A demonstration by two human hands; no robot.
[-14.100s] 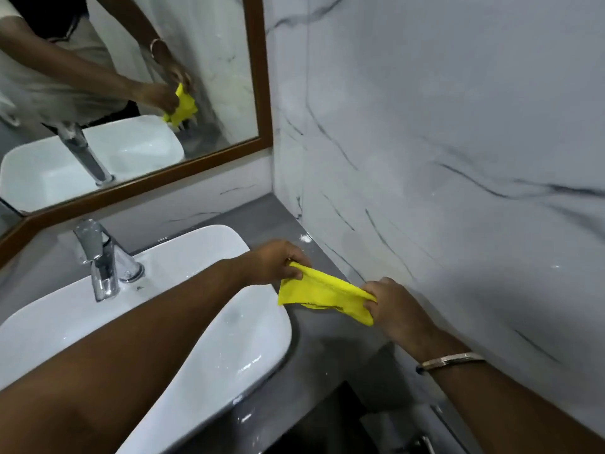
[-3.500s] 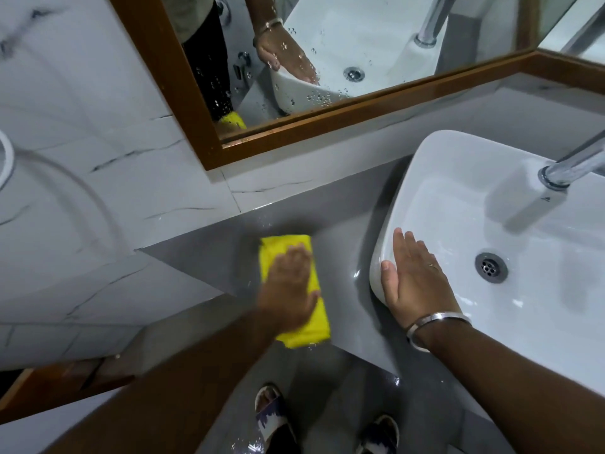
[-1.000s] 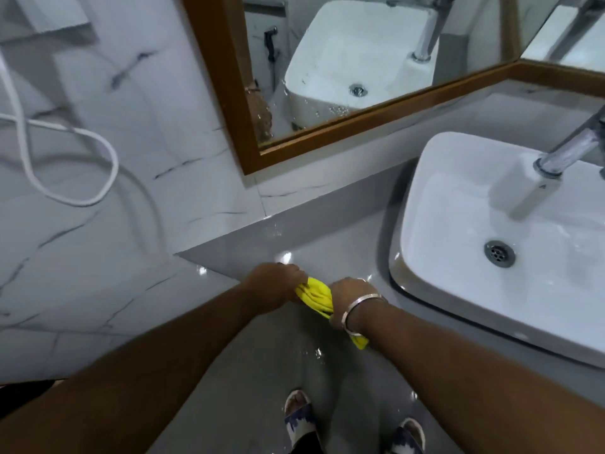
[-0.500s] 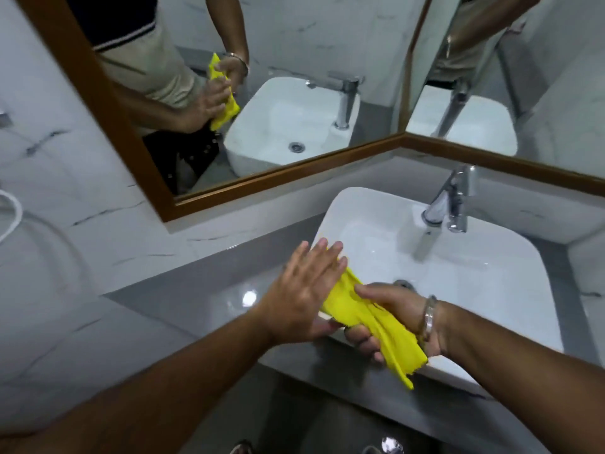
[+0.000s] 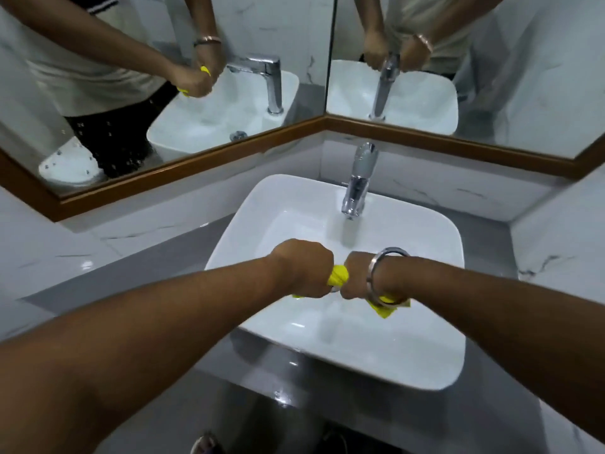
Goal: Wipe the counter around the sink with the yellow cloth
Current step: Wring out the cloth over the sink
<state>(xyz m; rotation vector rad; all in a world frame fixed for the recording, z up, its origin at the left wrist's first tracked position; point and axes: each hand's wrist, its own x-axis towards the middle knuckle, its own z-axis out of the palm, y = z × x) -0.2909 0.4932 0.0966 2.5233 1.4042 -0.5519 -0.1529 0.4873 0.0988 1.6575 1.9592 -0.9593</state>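
The yellow cloth is bunched and twisted between my two fists, held over the middle of the white sink basin. My left hand is shut on its left end. My right hand, with a metal bangle at the wrist, is shut on its right end, and a corner of cloth sticks out below that wrist. Most of the cloth is hidden inside my fists. The grey counter runs around the sink on both sides and in front.
A chrome tap stands at the back of the basin. Two wood-framed mirrors meet in the corner behind it. White marble wall panels close in the counter at left and right. My feet show on the floor below.
My hands have moved from the counter's left side to over the basin. The loosely held cloth is now gripped tight and twisted between both fists.
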